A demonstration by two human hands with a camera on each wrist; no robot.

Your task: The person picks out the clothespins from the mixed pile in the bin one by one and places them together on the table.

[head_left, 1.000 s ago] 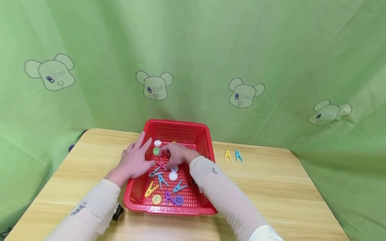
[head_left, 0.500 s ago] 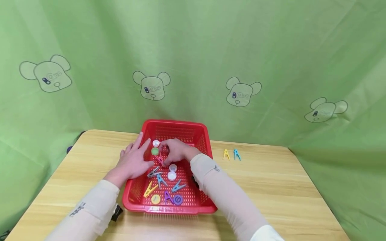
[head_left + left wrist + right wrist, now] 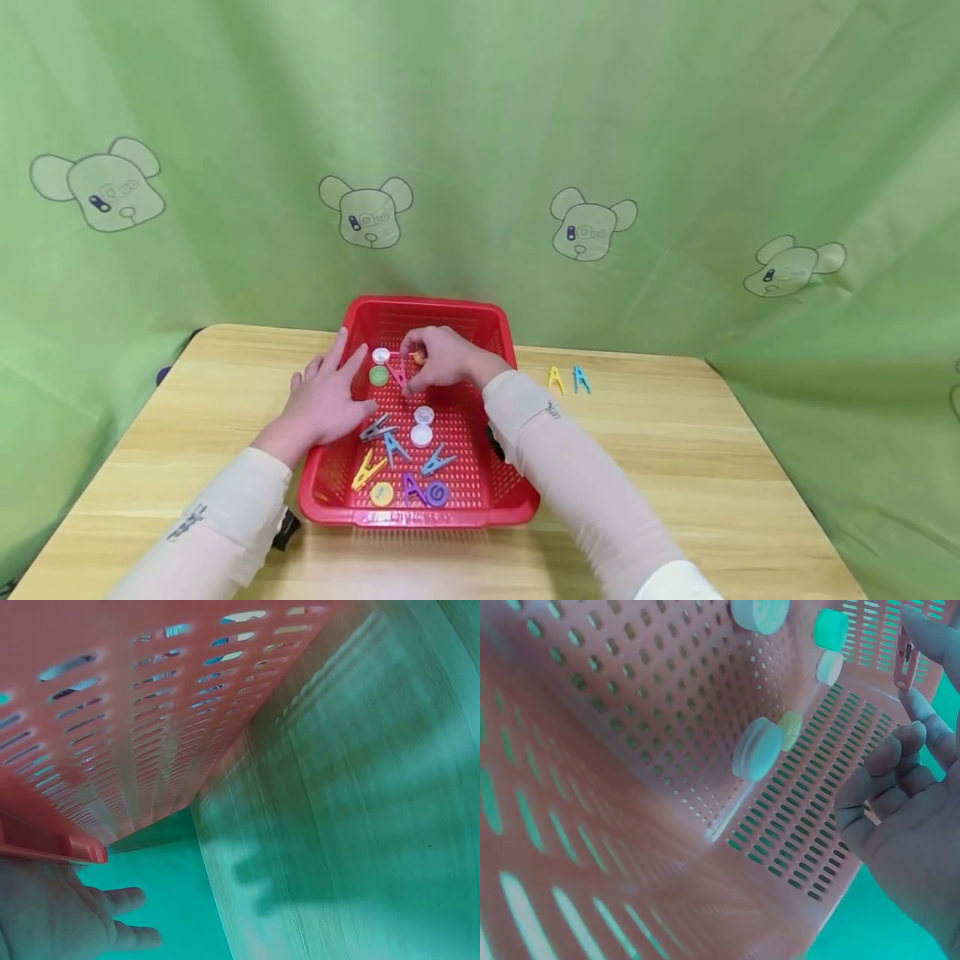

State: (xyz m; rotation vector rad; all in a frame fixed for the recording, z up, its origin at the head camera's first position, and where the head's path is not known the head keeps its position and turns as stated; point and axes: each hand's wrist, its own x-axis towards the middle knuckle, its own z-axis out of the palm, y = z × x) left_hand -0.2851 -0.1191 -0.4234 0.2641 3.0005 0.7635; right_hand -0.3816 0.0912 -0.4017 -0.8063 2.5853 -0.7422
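Between thumb and index finger, my right hand (image 3: 446, 358) pinches a pink clothespin (image 3: 398, 377) above the floor of a red perforated basket (image 3: 420, 518). The right wrist view shows the clothespin (image 3: 906, 664) at the fingertips, with the other fingers curled loosely. My left hand (image 3: 322, 408) rests on the basket's left rim, its fingers spread and straight. In the left wrist view, part of that hand (image 3: 56, 915) lies over the rim. Inside the basket lie a grey clothespin (image 3: 377, 427), a yellow clothespin (image 3: 367, 470), a purple clothespin (image 3: 413, 488) and blue ones (image 3: 437, 460).
Bottle caps also lie in the basket: a green cap (image 3: 379, 376), a yellow cap (image 3: 382, 494), a purple cap (image 3: 437, 493) and several white ones (image 3: 422, 435). On the wooden table (image 3: 660, 467), right of the basket, are a yellow clothespin (image 3: 555, 380) and a blue clothespin (image 3: 581, 379).
My right hand has lifted the pink clothespin off the basket floor and moved slightly toward the far side. My left hand stays on the rim. The head view has shifted a little.
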